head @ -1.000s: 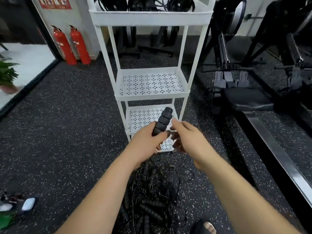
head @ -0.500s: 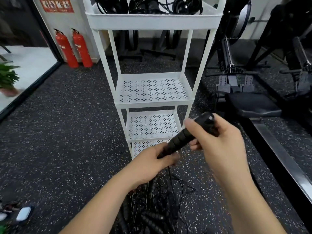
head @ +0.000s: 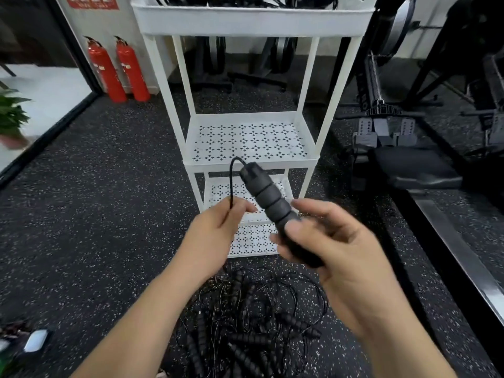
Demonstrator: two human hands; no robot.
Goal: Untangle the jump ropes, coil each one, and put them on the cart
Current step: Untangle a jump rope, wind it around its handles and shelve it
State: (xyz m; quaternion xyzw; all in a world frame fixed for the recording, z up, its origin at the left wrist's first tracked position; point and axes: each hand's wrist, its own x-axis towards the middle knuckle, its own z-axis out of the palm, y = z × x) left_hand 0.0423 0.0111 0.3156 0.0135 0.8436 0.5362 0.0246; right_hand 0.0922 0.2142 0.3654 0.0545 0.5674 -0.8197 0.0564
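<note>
One ribbed handle [head: 268,197] is standing gripped in the right hand [head: 335,255]; the left hand [head: 215,236], earlier holding it, is pinching its cord [head: 231,184].

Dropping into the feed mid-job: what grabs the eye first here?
Dead centre, the right hand grips a ribbed black handle while the left hand pinches its cord. Below them a tangled pile of ropes lies on the floor, in front of the white cart.

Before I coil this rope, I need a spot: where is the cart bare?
Bare: the middle shelf, rim to rim, and what shows of the lower shelf and bottom shelf. Crowded: the top tray, full of ropes, and the tangle on the floor.
</note>
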